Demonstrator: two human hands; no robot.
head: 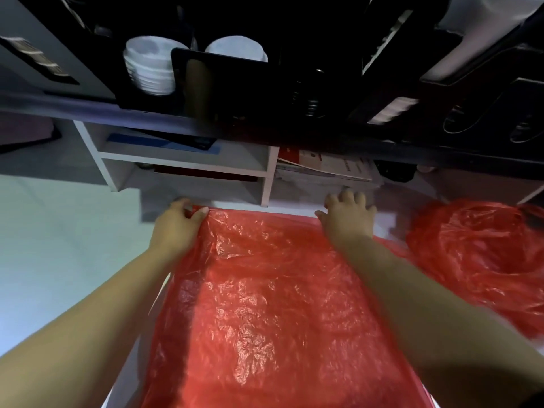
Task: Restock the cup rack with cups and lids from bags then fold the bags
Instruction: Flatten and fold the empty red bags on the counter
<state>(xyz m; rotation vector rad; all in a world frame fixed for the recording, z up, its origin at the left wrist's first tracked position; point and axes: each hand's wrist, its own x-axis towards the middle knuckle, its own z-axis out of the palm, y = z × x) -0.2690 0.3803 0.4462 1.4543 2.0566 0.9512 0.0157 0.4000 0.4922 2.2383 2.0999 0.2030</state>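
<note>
A red plastic bag [265,304] lies spread flat on the white surface in front of me. My left hand [176,225] pinches its far left corner between thumb and fingers. My right hand [348,216] rests palm down on the bag's far right corner, fingers spread over the edge. A second red bag [482,260] lies crumpled to the right. Up on the shelf stands the black cup rack [217,81], with a stack of white cups [148,66] in its left slot and white lids or cups [235,48] behind its panel.
White cubby shelves [188,163] with papers and a blue sheet sit just beyond the bag. A dark machine [441,83] fills the upper right. The white surface [59,245] extends to the left.
</note>
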